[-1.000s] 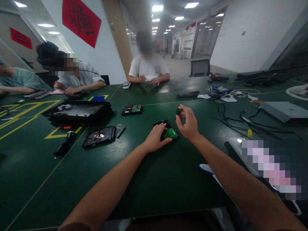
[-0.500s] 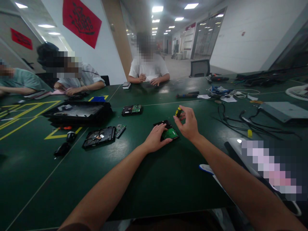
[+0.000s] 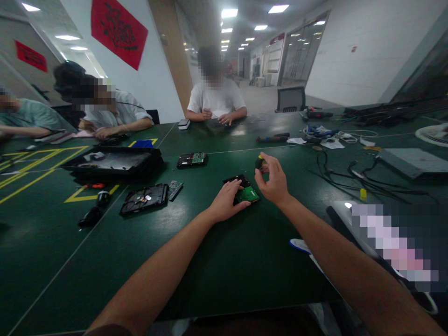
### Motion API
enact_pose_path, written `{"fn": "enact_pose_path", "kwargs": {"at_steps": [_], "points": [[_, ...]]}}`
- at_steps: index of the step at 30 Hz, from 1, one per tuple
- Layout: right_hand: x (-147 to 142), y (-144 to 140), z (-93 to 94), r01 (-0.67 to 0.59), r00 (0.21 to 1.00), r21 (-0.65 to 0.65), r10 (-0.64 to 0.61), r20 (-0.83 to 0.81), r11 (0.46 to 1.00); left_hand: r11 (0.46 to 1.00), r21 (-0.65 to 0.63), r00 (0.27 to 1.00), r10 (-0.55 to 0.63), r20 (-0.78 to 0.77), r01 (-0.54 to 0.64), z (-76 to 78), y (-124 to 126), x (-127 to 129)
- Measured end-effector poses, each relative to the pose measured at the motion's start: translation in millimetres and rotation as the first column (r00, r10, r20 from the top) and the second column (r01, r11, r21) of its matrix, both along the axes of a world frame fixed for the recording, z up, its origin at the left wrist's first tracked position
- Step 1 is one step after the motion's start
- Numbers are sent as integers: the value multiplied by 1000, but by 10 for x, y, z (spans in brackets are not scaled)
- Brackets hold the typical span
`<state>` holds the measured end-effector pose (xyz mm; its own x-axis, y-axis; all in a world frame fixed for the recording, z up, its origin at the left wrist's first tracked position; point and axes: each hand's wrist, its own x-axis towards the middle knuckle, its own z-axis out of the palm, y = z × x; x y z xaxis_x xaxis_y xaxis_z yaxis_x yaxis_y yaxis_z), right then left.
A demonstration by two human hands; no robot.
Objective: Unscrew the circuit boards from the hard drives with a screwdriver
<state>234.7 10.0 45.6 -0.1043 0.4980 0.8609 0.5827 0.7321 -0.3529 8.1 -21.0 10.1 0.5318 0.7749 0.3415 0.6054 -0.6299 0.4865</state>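
A hard drive point(image 3: 249, 192) lies on the table with its green circuit board facing up. My left hand point(image 3: 229, 199) lies across it, thumb at the near side and fingers over the left part, holding it against the table. Between the thumb and fingertips of my right hand point(image 3: 275, 179) is the short black-and-yellow handle of a screwdriver point(image 3: 259, 162). That handle stands above the drive's far right corner. The shaft is too thin and dark to make out, so I cannot tell whether its tip touches the drive.
Left of my hands are an opened hard drive point(image 3: 145, 199), a small circuit board point(image 3: 175, 189), another drive point(image 3: 192, 159) and a black tray point(image 3: 114, 163). Black cables point(image 3: 367, 175) and a metal box point(image 3: 416, 162) lie right. A person point(image 3: 217, 100) sits opposite; others sit left.
The screwdriver handle has turned in my right fingers, showing less yellow, and my right thumb has shifted slightly. My left hand and the hard drive stay in place.
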Motion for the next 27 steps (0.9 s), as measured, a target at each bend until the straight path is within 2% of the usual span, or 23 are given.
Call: {"fn": "enact_pose_path", "kwargs": {"at_steps": [4, 19, 27], "points": [[-8, -8, 8, 31, 999, -5, -31, -20, 1000, 1000, 4, 1000, -3, -15, 3, -9, 7, -1], [-9, -8, 5, -2, 1000, 17, 2, -5, 1000, 1000, 7, 1000, -4, -10, 4, -7, 13, -2], [1, -4, 2, 30, 1000, 18, -30, 2, 999, 1000, 12, 1000, -3, -14, 3, -25, 15, -5]]}}
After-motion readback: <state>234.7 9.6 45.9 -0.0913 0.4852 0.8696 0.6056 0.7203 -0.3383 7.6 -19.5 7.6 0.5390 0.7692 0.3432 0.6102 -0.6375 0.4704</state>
